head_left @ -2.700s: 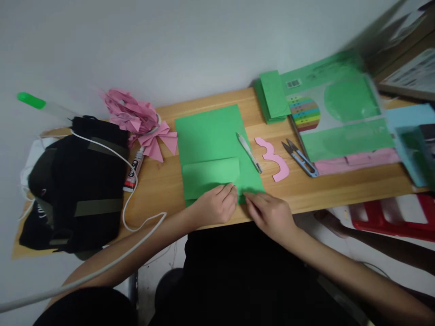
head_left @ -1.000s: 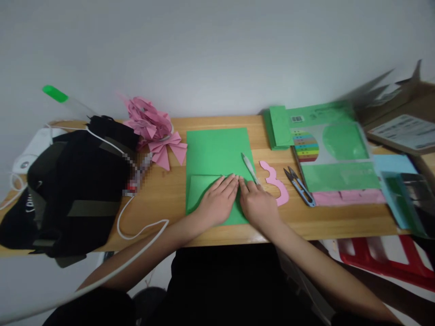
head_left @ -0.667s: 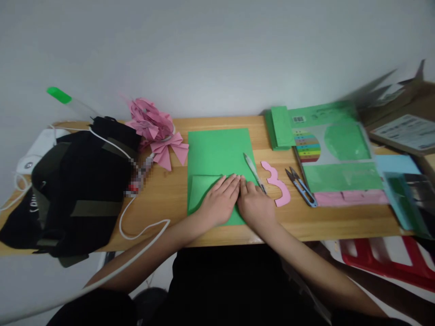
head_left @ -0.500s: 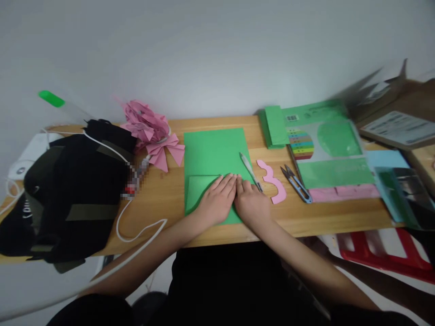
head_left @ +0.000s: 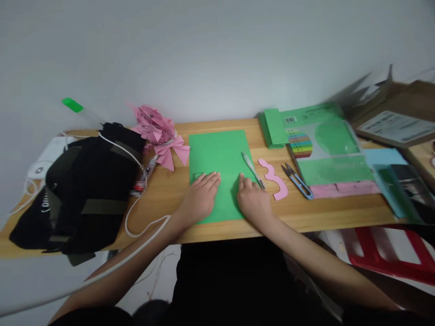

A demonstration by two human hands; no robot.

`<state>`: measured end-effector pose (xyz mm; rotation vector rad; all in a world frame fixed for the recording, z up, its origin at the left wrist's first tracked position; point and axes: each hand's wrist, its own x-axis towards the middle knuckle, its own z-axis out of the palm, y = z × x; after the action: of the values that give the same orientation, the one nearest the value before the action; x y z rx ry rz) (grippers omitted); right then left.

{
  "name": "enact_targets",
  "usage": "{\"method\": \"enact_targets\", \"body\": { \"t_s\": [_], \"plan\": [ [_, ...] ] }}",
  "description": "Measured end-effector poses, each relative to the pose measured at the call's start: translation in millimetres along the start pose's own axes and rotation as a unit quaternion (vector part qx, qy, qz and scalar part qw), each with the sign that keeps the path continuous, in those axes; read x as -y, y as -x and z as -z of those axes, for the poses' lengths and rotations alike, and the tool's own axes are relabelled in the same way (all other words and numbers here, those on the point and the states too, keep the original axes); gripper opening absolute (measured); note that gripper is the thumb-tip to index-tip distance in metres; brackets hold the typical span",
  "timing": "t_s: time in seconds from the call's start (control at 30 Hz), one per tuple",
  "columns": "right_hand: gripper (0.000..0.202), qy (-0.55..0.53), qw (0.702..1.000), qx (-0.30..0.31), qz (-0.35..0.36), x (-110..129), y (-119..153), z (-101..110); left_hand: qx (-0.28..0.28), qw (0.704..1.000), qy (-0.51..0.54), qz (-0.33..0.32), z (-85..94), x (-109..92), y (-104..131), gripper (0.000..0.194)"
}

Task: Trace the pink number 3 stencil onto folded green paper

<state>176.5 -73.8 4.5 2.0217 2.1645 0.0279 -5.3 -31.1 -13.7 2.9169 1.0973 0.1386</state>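
The left hand (head_left: 201, 195) slides toward nine o'clock, away from the right hand (head_left: 254, 199), apparently smoothing the green paper (head_left: 217, 151), both grips loose, clamped on nothing.

A rectangular green sheet (head_left: 217, 151) lies flat, a smaller green piece (head_left: 226, 192) on it.

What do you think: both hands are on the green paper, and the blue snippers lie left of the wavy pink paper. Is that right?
Not quite: the blue snippers lie to the right of the wavy pink paper, not the left, as the head view shows. The left hand and right hand are indeed on the green paper.
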Motion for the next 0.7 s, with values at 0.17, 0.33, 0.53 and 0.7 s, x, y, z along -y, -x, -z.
{"method": "enact_targets", "body": {
  "t_s": [0.17,0.33,0.53,0.7],
  "plan": [
    [0.051,0.006,1.000,-0.015,0.001,-0.1,-0.7,-3.5,-0.013,0.999,-0.020,0.047,5.3,29.6,26.6,0.046],
    [0.048,0.009,0.999,-0.045,0.009,-1.7,-1.3,-4.0,-0.012,0.996,-0.048,0.073,6.3,33.9,36.3,0.045],
    [0.043,0.011,0.992,-0.105,0.067,0.8,-5.3,1.2,0.004,0.996,-0.071,0.059,8.1,30.6,32.9,0.047],
    [0.042,-0.005,0.985,-0.119,0.122,12.0,-14.0,-0.4,0.022,0.997,-0.064,0.033,8.8,12.7,14.4,0.051]
  ]
}}
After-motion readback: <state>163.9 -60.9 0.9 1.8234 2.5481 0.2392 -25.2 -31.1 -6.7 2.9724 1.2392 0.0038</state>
